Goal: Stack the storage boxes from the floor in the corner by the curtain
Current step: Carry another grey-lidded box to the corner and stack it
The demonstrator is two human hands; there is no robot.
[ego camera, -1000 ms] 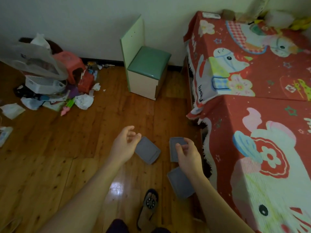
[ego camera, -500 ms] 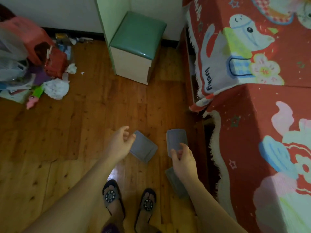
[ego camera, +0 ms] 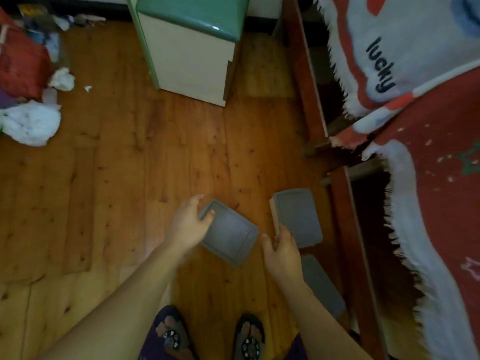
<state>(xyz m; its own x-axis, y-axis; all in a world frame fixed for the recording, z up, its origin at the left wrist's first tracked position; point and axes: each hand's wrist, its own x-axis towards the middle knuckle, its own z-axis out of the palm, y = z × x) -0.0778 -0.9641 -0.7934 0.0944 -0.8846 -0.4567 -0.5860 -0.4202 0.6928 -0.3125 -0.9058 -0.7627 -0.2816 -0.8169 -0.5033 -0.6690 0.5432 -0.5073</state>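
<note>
Between the two hands lies bare wood floor [ego camera: 155, 165]. Left hand [ego camera: 188, 226] fingers curled over the near-left corner of a grey storage box [ego camera: 230, 232], thumb on top, grasping it; box tilted diagonally, can't tell if it's lifted off the floor or resting. Right hand [ego camera: 281, 252] pinching the near-left corner of a second grey storage box [ego camera: 298, 216], fingers on its side edge, thumb apart on the left. That box sits just beyond the right hand, lid side up. Third grey box [ego camera: 322, 284] lies just right of the right forearm, partly hidden by it, close to the wooden bed frame [ego camera: 348, 229]. Below the hands, two feet in dark sandals [ego camera: 249, 339] with studded ornaments. Right of the right hand, red cartoon blanket [ego camera: 428, 178] with white fringe hangs over the bed, word "lucky" printed on it. Beyond the hands, cream stool with green padded seat [ego camera: 192, 42]. Far left of the left hand, pile of clutter: white crumpled bag [ego camera: 30, 122], red item [ego camera: 20, 66].
</note>
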